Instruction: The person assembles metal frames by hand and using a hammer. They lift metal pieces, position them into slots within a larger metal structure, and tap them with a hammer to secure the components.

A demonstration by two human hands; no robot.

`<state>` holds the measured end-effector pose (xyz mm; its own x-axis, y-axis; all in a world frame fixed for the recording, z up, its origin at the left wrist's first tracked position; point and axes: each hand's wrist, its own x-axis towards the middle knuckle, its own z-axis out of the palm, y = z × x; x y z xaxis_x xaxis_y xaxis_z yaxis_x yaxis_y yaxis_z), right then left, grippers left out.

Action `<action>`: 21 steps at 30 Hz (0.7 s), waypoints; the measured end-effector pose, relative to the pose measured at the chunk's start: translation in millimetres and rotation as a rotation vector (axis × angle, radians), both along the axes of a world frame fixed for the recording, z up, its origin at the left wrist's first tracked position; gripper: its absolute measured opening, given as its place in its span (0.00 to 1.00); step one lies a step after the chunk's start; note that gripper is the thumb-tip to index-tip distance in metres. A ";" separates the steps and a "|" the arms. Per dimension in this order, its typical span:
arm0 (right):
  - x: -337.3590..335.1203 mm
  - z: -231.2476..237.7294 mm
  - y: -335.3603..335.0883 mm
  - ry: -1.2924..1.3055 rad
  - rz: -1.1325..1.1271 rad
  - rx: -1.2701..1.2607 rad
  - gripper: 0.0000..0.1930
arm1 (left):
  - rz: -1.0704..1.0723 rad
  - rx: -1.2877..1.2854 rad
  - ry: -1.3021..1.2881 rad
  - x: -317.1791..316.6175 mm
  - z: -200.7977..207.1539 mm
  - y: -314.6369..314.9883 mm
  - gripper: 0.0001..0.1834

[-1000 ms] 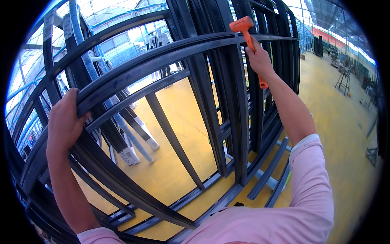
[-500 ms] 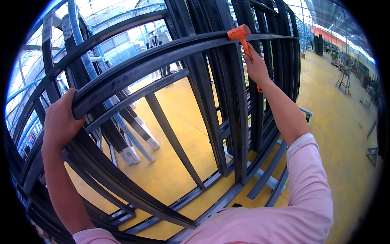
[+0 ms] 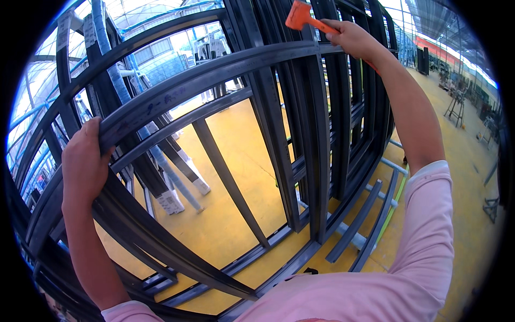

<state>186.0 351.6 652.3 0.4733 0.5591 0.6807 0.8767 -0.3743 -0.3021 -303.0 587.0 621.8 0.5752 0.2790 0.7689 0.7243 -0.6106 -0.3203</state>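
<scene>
My right hand (image 3: 354, 38) is closed round the handle of an orange mallet (image 3: 298, 15). The mallet's head is raised above a dark grey metal bar (image 3: 214, 67), apart from it, near where the bar meets an upright (image 3: 316, 145). That bar runs across the top of a tall dark frame, with faint handwriting on its side. At its left end my left hand (image 3: 86, 161) grips it, fingers wrapped over the corner and partly hidden. Below the bar is a thinner crosspiece (image 3: 182, 126), with a slim upright (image 3: 230, 182) coming down from it.
Several more dark frames (image 3: 370, 107) stand upright close behind and to the right. Loose dark bars (image 3: 357, 220) lie low on pale blue supports (image 3: 394, 163). Wrapped posts (image 3: 170, 201) rest on the yellow floor (image 3: 214, 225) beyond. A stand (image 3: 457, 102) is farther right.
My right hand has lifted the mallet up off the bar, and its head has swung to the left. The bar looks slightly turned at its top. My left hand keeps its grip.
</scene>
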 end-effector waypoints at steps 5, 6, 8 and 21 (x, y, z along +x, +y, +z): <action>-4.8 -25.0 -2.7 -0.222 0.065 0.197 0.28 | 0.019 -0.155 0.063 5.8 17.9 -8.7 0.25; -0.4 -42.7 2.8 -0.314 0.116 0.313 0.28 | 0.015 -0.148 0.065 3.5 20.3 -7.1 0.26; 1.0 -70.3 13.3 -0.233 0.159 0.397 0.30 | -0.003 -0.143 0.061 1.1 18.6 -1.9 0.28; 71.7 -109.2 21.4 -0.097 0.149 0.279 0.25 | 0.077 -0.106 0.030 20.3 9.9 -6.3 0.18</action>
<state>257.7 373.0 543.0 0.3257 0.4029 0.8553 0.9453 -0.1548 -0.2871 -282.7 580.7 631.7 0.5713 0.4017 0.7157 0.7614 -0.5850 -0.2795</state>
